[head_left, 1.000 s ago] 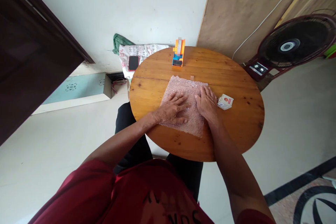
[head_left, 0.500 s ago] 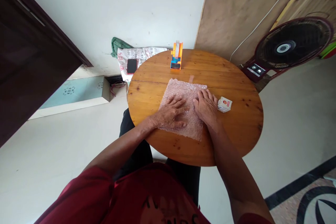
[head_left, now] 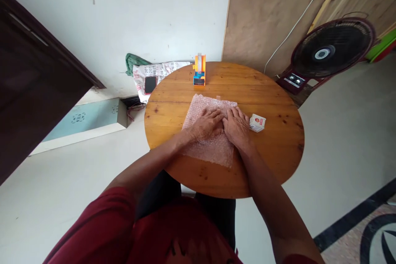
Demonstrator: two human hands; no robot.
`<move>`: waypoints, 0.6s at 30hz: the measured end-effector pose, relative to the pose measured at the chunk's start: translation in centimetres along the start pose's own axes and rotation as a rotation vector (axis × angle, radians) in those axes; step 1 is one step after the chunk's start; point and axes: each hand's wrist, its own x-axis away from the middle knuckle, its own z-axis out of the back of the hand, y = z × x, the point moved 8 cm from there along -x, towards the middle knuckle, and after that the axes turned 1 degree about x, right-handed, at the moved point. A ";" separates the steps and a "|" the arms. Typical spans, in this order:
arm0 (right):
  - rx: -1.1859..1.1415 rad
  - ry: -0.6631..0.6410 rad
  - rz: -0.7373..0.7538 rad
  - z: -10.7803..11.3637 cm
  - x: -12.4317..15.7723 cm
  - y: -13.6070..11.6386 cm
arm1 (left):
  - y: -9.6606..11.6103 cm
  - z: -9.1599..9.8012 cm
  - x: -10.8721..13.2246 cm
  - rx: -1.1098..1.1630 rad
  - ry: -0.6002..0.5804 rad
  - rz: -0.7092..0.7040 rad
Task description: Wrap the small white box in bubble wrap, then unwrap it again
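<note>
A sheet of pinkish bubble wrap [head_left: 210, 150] lies flat on the round wooden table [head_left: 275, 140]. My left hand [head_left: 208, 125] rests palm down on its middle, fingers stretched toward the right. On the sheet's right side lies my right hand [head_left: 237, 127], also flat, with its fingers pointing away from me. The two hands nearly meet. Just right of my right hand stands a small white box [head_left: 257, 123] with a red label, apart from the wrap. What lies under my palms, other than the wrap, is hidden.
An orange and blue tape dispenser [head_left: 199, 70] stands at the table's far edge. A dark-screened phone [head_left: 150, 85] lies on a printed white bag [head_left: 140, 75] beyond the table's left edge. A fan [head_left: 329, 51] stands behind it on the right.
My left hand has slid right and slightly away from me across the bubble wrap, close to my right hand. The whole view has shifted a little. My right hand stays on the sheet's right side.
</note>
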 end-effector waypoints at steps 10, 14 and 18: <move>-0.007 0.090 0.077 0.9 -0.1 -0.8 | -0.1 -0.9 0.4 -0.011 0.021 0.005; -0.003 0.045 0.102 0.6 0.0 -1.0 | 0.0 -0.8 0.3 0.000 0.032 -0.006; 0.008 0.013 0.057 0.0 0.0 -0.3 | 0.2 -0.6 0.5 0.005 0.025 -0.008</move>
